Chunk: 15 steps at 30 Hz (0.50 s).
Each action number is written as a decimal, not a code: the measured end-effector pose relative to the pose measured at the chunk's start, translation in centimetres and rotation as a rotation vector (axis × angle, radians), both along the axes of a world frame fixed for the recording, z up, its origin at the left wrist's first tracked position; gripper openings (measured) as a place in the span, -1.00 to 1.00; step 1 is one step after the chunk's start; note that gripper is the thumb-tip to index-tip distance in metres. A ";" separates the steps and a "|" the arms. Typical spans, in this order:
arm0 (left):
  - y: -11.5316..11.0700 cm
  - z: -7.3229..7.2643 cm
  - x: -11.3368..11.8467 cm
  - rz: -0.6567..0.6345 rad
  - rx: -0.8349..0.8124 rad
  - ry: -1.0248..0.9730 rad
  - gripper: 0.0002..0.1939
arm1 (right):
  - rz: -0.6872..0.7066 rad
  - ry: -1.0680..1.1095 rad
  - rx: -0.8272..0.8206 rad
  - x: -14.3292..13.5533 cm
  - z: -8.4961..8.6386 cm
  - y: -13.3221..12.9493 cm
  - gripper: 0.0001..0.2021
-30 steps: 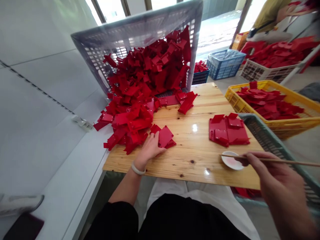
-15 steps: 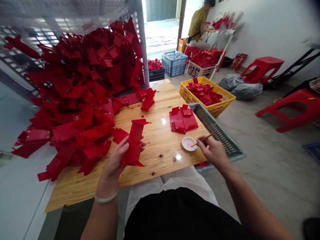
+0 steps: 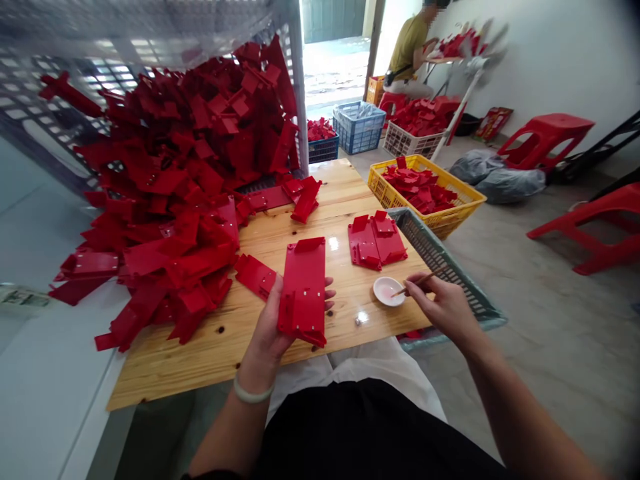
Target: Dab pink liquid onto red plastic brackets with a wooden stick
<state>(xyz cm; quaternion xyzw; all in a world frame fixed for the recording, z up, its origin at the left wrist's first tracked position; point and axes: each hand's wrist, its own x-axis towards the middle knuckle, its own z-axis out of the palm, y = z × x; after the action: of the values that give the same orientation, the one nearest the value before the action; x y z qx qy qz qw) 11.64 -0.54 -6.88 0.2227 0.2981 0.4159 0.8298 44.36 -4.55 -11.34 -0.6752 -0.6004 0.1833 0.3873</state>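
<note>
My left hand (image 3: 273, 323) holds a red plastic part (image 3: 305, 287) over the table's near half, its flat face with small metal dots turned up. Pinched in my right hand (image 3: 440, 303) is a thin brown stick (image 3: 424, 279), whose tip rests in a small white dish (image 3: 389, 292) of pale liquid. Behind the dish, red parts (image 3: 377, 240) lie side by side on the wooden table (image 3: 340, 207). Another red part (image 3: 256, 275) lies just left of the held one.
A large heap of red parts (image 3: 175, 193) spills from a tipped crate (image 3: 301, 100) at left. Right of the table stand a green crate (image 3: 445, 267) and a yellow crate (image 3: 470, 200) of red parts. Farther back, a person (image 3: 407, 50) sits at another table.
My left hand has moved right and turned the red part from edge-on to face up. The right hand still holds the stick in the dish. The whole view has shifted slightly.
</note>
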 end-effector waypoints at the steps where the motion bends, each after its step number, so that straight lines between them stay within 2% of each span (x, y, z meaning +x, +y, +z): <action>1: -0.1 0.1 0.1 -0.002 -0.010 -0.006 -0.25 | -0.003 0.002 0.001 0.0 0.0 0.0 -0.71; 7: -0.6 -0.1 0.4 -0.038 0.023 -0.006 -0.15 | -0.014 -0.025 0.007 0.4 -0.9 0.6 -0.56; 10: -0.8 -0.2 0.3 -0.019 0.073 0.012 -0.21 | -0.025 -0.039 0.014 0.6 -1.0 0.7 -0.49; 12: -1.1 -0.2 0.3 -0.005 0.101 0.009 -0.25 | -0.062 -0.010 0.028 0.1 -0.2 0.4 -0.47; 15: -1.6 0.0 0.7 0.022 0.142 0.062 -0.25 | -0.150 0.188 0.088 -1.8 2.6 -1.0 -0.55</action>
<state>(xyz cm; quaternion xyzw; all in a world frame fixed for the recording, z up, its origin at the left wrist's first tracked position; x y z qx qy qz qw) 12.34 -2.17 -6.86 0.2904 0.2956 0.4381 0.7977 42.61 -5.53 -8.75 -0.6804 -0.5167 0.1900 0.4837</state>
